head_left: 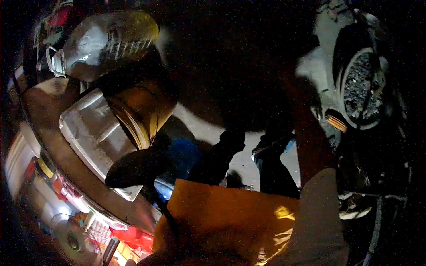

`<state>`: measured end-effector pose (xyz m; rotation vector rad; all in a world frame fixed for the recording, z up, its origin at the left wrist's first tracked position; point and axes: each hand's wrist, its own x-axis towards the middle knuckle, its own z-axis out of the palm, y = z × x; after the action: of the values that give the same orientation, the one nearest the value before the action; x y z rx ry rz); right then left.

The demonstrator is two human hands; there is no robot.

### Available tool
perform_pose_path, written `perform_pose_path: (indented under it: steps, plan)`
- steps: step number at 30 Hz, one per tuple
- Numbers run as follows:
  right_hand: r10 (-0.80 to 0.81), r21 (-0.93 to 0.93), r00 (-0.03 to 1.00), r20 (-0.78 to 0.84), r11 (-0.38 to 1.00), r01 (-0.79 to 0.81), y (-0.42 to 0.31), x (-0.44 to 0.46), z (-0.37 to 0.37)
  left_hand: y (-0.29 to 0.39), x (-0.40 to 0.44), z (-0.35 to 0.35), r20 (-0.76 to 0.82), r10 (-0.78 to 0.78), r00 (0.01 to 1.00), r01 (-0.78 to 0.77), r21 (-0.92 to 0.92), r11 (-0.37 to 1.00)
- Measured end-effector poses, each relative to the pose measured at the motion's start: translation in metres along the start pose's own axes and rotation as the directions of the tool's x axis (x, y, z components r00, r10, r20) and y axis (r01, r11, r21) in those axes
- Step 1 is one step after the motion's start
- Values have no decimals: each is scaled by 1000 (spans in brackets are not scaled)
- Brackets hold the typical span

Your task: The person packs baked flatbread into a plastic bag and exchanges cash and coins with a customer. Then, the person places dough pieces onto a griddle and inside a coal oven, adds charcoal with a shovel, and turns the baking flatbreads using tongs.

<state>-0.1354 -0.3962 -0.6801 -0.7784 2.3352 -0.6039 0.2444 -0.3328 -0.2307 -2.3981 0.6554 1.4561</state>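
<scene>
My right forearm [309,137] reaches up from a pale sleeve [322,217] at the lower right. Its hand is lost in darkness, so neither its fingers nor anything in them shows. Nearest to that arm on the right is a round basin [361,91] with grey, crumbly stuff in it. A small bundle of orange-tan sticks or strips [336,122] lies by its rim. My left hand does not show. At lower centre hangs an orange-yellow cloth [222,217], and a dark oval shape [137,167] stands to its upper left; its kind is unclear.
A large clear plastic bottle [111,42] lies at the upper left. Below it are a creased silvery-white box or packet [95,133] and a brown rounded container [153,104]. A fan-like round thing [73,241] and red plastic [133,239] sit lower left. Dark shapes cross the pale floor [248,164].
</scene>
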Motion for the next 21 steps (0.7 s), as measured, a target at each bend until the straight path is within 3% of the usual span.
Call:
perform_pose_path:
  steps: [5,7,8,9,11,13,15,17,19,20,21]
  plan:
    - [108,298,988,-114,952,-69,-57,-91,-99,0,-11,-2,70,137,988,-137,-1,991]
    - [255,505,962,97,820,-268,-83,-138,-159,2,-18,-2,117,213,970,-213,-15,977]
    - [312,600,915,255,692,-403,-95,-165,-193,4,-21,0,142,251,958,-249,-30,968]
    - [257,791,840,477,292,-538,-103,-209,-221,5,-26,2,167,289,943,-285,-46,957]
    - [319,756,696,643,-120,-643,-113,-262,-227,10,-36,11,220,357,908,-345,-92,934]
    - [527,674,562,637,-27,-738,-142,-291,-245,18,-52,22,257,414,873,-389,-143,910]
    - [495,607,561,663,83,-790,-176,-332,-295,19,-74,28,275,457,846,-429,-159,889]
    - [347,595,577,740,64,-801,-182,-386,-308,17,-103,25,371,573,731,-614,-10,789]
    - [-153,666,655,740,30,-745,-177,-418,-352,29,-139,22,541,672,506,-841,136,524]
    - [-328,723,676,660,35,-690,-184,-438,-375,32,-144,23,501,593,630,-605,-162,780]
    - [-491,774,671,556,12,-633,-190,-457,-398,36,-151,23,519,457,722,-244,-427,871]
